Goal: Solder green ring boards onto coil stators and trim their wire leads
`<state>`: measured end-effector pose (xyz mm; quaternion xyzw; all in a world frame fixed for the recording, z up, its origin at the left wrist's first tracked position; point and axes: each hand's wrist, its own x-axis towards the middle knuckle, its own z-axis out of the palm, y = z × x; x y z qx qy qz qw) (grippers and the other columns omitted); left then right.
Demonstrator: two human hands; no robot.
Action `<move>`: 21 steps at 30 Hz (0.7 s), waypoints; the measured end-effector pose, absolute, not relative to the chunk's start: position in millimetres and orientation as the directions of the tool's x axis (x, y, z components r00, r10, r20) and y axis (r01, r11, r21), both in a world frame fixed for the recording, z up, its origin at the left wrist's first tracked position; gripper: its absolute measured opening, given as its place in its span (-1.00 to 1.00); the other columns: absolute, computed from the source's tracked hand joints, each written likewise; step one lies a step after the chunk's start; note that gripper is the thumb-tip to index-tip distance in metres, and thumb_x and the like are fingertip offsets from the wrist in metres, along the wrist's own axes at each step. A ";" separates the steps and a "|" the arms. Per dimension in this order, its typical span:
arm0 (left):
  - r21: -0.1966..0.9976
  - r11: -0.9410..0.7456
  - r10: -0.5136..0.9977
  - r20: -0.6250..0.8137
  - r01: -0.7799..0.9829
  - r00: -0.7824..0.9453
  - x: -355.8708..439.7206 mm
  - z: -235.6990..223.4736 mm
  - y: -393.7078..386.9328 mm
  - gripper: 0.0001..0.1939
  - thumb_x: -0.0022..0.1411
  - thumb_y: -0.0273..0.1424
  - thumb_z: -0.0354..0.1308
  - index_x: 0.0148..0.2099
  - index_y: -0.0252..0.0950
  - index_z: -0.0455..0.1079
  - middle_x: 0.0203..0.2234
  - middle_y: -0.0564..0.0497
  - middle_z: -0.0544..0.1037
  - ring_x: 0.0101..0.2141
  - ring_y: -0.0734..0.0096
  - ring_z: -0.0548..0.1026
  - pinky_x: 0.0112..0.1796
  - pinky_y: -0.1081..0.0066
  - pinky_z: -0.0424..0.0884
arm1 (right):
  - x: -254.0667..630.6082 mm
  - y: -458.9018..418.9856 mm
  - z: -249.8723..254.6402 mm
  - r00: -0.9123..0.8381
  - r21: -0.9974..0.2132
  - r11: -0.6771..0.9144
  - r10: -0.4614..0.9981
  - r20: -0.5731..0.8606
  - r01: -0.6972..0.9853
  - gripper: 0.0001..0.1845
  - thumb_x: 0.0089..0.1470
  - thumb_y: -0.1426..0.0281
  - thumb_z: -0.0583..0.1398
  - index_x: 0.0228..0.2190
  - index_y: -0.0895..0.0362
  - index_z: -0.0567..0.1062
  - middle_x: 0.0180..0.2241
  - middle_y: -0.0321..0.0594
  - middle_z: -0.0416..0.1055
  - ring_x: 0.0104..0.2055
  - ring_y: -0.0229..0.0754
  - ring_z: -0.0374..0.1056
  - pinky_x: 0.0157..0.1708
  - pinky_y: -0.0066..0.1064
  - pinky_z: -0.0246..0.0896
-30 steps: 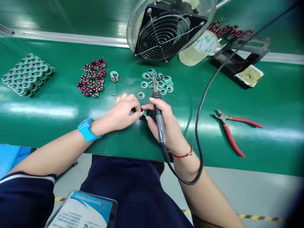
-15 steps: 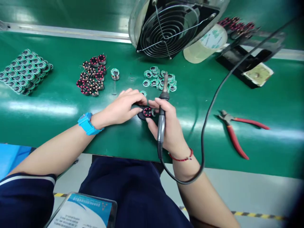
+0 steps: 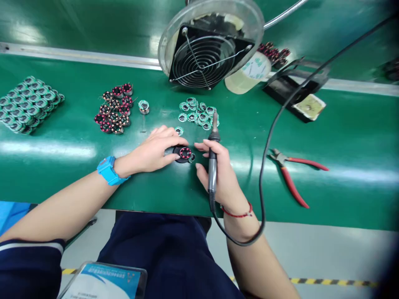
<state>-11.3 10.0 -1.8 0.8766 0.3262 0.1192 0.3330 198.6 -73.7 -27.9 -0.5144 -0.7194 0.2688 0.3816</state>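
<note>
My left hand (image 3: 154, 148) lies on the green bench with its fingers resting on a small black jig (image 3: 178, 154) that carries a round red-wound coil (image 3: 185, 152). My right hand (image 3: 215, 170) is wrapped round a soldering iron (image 3: 213, 155), its tip pointing away from me just right of the coil. A small green round board (image 3: 192, 157) leans against the coil's right side. More green round boards (image 3: 198, 112) lie in a loose heap beyond the iron's tip.
A cluster of red coils (image 3: 114, 109) and a block of stacked green parts (image 3: 26, 104) lie to the left. A fume fan (image 3: 207, 47), a tape roll (image 3: 247, 74) and a black iron stand (image 3: 293, 89) stand at the back. Red-handled cutters (image 3: 291, 172) lie right; the iron's cable (image 3: 269, 137) loops between.
The small green board that my fingertips held over the jig now rests beside the coil. My right hand has drawn back slightly with the iron. The view has shifted.
</note>
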 end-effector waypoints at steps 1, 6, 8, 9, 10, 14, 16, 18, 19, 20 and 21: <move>0.662 -0.570 0.649 -0.001 0.487 0.761 -10.8 -2.1 9.6 -0.67 0.29 -0.41 0.11 0.10 -0.23 0.39 -0.11 -0.07 0.45 -0.07 0.21 0.32 0.00 0.17 0.23 | 199.6 -73.7 -29.0 -0.189 -0.777 0.311 0.950 0.248 0.547 -0.31 0.11 0.51 0.16 0.22 -0.05 0.09 0.09 -0.10 0.35 0.13 -0.06 0.32 0.11 -0.01 0.30; 0.633 -0.605 0.644 0.031 0.484 0.764 -6.7 -3.3 7.4 -0.75 0.29 -0.40 0.15 0.02 -0.22 0.41 -0.16 -0.06 0.45 -0.12 0.22 0.32 -0.08 0.21 0.23 | 196.3 -69.6 -32.6 -0.211 -0.733 0.306 0.952 0.223 0.607 -0.35 0.13 0.46 0.18 0.20 -0.04 0.11 -0.01 -0.13 0.43 0.02 -0.05 0.36 0.04 -0.02 0.34; 0.602 -0.623 0.645 0.032 0.500 0.764 -4.4 -2.7 5.9 -0.79 0.29 -0.42 0.15 -0.02 -0.26 0.40 -0.16 -0.08 0.45 -0.13 0.20 0.32 -0.11 0.22 0.22 | 194.7 -68.7 -33.3 -0.192 -0.710 0.312 0.950 0.247 0.632 -0.36 0.12 0.46 0.19 0.19 -0.03 0.13 -0.05 -0.14 0.43 -0.03 -0.05 0.38 0.00 -0.04 0.36; 0.586 -0.629 0.647 0.030 0.511 0.762 -3.3 -2.2 4.7 -0.82 0.29 -0.42 0.14 -0.05 -0.29 0.39 -0.16 -0.09 0.45 -0.14 0.19 0.32 -0.13 0.23 0.22 | 194.1 -68.8 -33.5 -0.184 -0.700 0.318 0.947 0.262 0.639 -0.36 0.11 0.46 0.19 0.19 -0.03 0.13 -0.06 -0.14 0.43 -0.05 -0.06 0.39 -0.01 -0.05 0.37; 0.570 -0.633 0.654 0.030 0.524 0.756 -2.1 -1.7 3.4 -0.84 0.29 -0.42 0.13 -0.08 -0.30 0.38 -0.18 -0.09 0.46 -0.15 0.19 0.32 -0.15 0.23 0.22 | 193.7 -69.1 -33.7 -0.178 -0.692 0.326 0.944 0.279 0.644 -0.35 0.11 0.46 0.20 0.19 -0.03 0.13 -0.06 -0.14 0.42 -0.06 -0.06 0.39 -0.03 -0.06 0.37; 0.520 -0.622 0.702 0.041 0.585 0.711 1.5 -1.3 -3.4 -0.88 0.31 -0.38 0.11 -0.16 -0.34 0.35 -0.23 -0.11 0.46 -0.19 0.17 0.33 -0.18 0.23 0.22 | 192.2 -70.2 -33.8 -0.185 -0.653 0.376 0.921 0.344 0.658 -0.35 0.10 0.46 0.21 0.18 -0.03 0.13 -0.10 -0.16 0.42 -0.10 -0.06 0.40 -0.08 -0.09 0.40; 0.519 -0.610 0.721 0.048 0.600 0.692 2.2 -2.1 -5.8 -0.87 0.31 -0.38 0.10 -0.17 -0.35 0.34 -0.24 -0.11 0.46 -0.19 0.17 0.34 -0.17 0.22 0.23 | 191.9 -70.0 -34.0 -0.200 -0.633 0.392 0.913 0.355 0.668 -0.36 0.10 0.47 0.20 0.17 -0.03 0.14 -0.13 -0.17 0.43 -0.13 -0.06 0.40 -0.11 -0.10 0.40; 0.546 -0.593 0.726 0.046 0.592 0.686 1.7 -3.0 -6.4 -0.87 0.31 -0.38 0.10 -0.16 -0.35 0.34 -0.23 -0.11 0.46 -0.18 0.18 0.34 -0.16 0.21 0.25 | 192.2 -69.8 -34.6 -0.203 -0.628 0.390 0.915 0.350 0.673 -0.37 0.10 0.48 0.20 0.16 -0.03 0.15 -0.14 -0.18 0.44 -0.13 -0.07 0.40 -0.12 -0.10 0.40; 0.563 -0.585 0.725 0.041 0.584 0.688 1.0 -3.2 -6.2 -0.87 0.31 -0.38 0.10 -0.15 -0.35 0.34 -0.22 -0.11 0.46 -0.18 0.18 0.35 -0.16 0.21 0.26 | 192.3 -69.9 -34.7 -0.197 -0.635 0.383 0.918 0.345 0.671 -0.38 0.10 0.48 0.20 0.16 -0.03 0.15 -0.14 -0.19 0.44 -0.13 -0.07 0.40 -0.11 -0.10 0.40; 0.578 -0.579 0.722 0.035 0.575 0.691 0.1 -3.2 -5.7 -0.86 0.31 -0.38 0.11 -0.12 -0.34 0.33 -0.22 -0.10 0.46 -0.18 0.19 0.35 -0.15 0.22 0.26 | 192.2 -70.2 -34.6 -0.184 -0.649 0.373 0.922 0.341 0.663 -0.38 0.09 0.47 0.20 0.15 -0.04 0.16 -0.13 -0.19 0.44 -0.12 -0.08 0.41 -0.10 -0.10 0.40; 0.588 -0.577 0.718 0.033 0.567 0.696 -1.0 -3.1 -5.3 -0.84 0.30 -0.40 0.11 -0.09 -0.34 0.32 -0.21 -0.10 0.46 -0.17 0.20 0.35 -0.15 0.22 0.27 | 191.7 -70.7 -34.1 -0.160 -0.673 0.356 0.928 0.338 0.648 -0.38 0.09 0.47 0.21 0.15 -0.04 0.16 -0.13 -0.20 0.43 -0.12 -0.10 0.41 -0.09 -0.11 0.40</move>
